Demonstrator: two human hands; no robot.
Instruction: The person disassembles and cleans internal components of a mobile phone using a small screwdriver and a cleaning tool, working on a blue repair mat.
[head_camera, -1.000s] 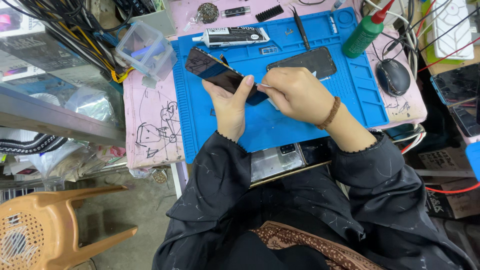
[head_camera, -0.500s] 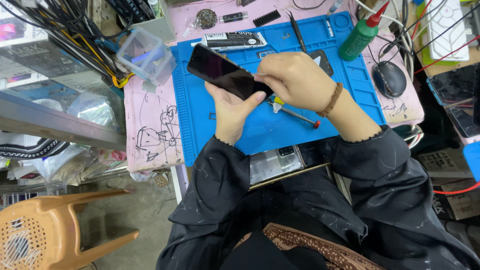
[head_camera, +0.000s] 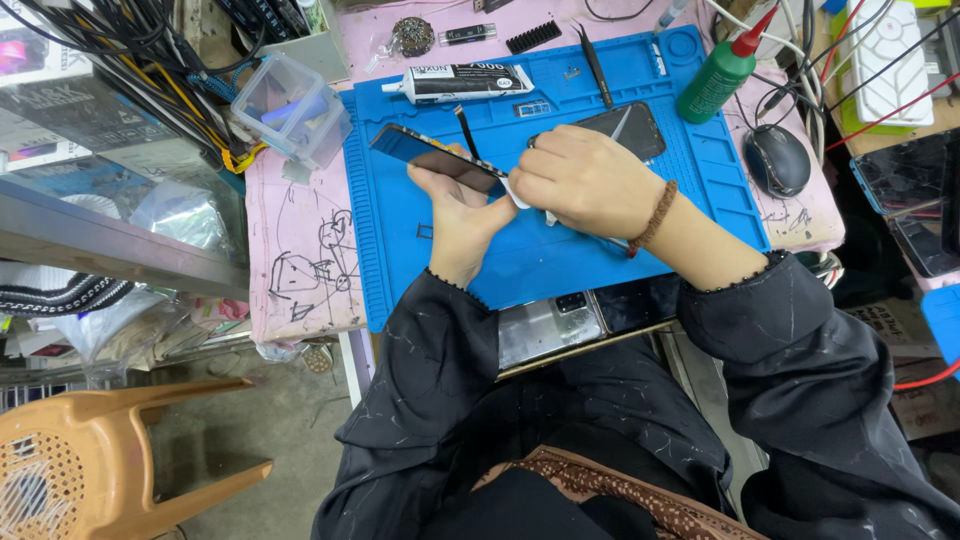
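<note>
A dark phone screen panel (head_camera: 432, 156) is lifted over the blue work mat (head_camera: 400, 260), tilted, with a thin flex strip (head_camera: 463, 128) sticking up from it. My left hand (head_camera: 462, 215) grips the panel from below. My right hand (head_camera: 585, 180) is closed at the panel's right end, pressing a small white piece (head_camera: 519, 196) against it. A beaded bracelet circles my right wrist. What lies under my right hand is hidden.
On the mat lie a glue tube (head_camera: 468, 82), tweezers (head_camera: 594, 66) and another dark phone (head_camera: 622, 125). A green squeeze bottle (head_camera: 722, 72) and a mouse (head_camera: 777, 158) sit right. A clear plastic box (head_camera: 290, 108) stands left; a phone back (head_camera: 545, 325) lies at the near edge.
The panel has swung from lying flat to lifted and tilted in my left hand. My right hand moved onto its right end; the small screwdriver seen on the mat is now hidden.
</note>
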